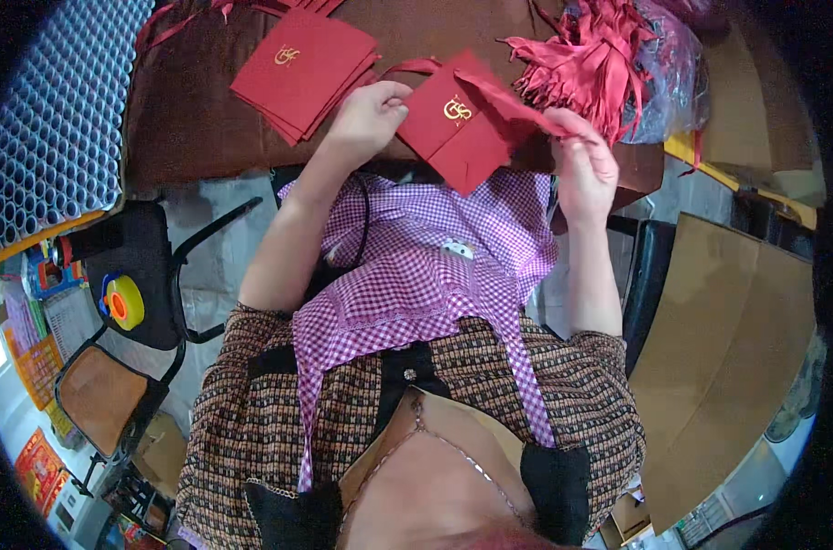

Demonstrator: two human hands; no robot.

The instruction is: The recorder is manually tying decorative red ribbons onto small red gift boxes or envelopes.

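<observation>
A flat red paper gift bag (pixel 447 122) with a gold emblem lies tilted at the table's front edge, its lower corner over my lap. My left hand (pixel 369 119) is closed at its left edge, with thumb and fingers pinched together. A red ribbon (pixel 504 99) runs across the bag's upper right side, slightly blurred. Its right part is pinched in my closed right hand (pixel 585 170). Left of my left hand sits a stack of matching red bags (pixel 299 69). Behind my right hand is a bunch of red ribbons (pixel 589 60).
A brown cloth (pixel 187 110) covers the table. Clear plastic wrap (pixel 678 73) lies beyond the ribbon bunch. Blue-grey tubular material (pixel 50 119) stands at left. A chair (pixel 105 394), a yellow tape roll (pixel 123 301) and a large cardboard sheet (pixel 719 348) flank me.
</observation>
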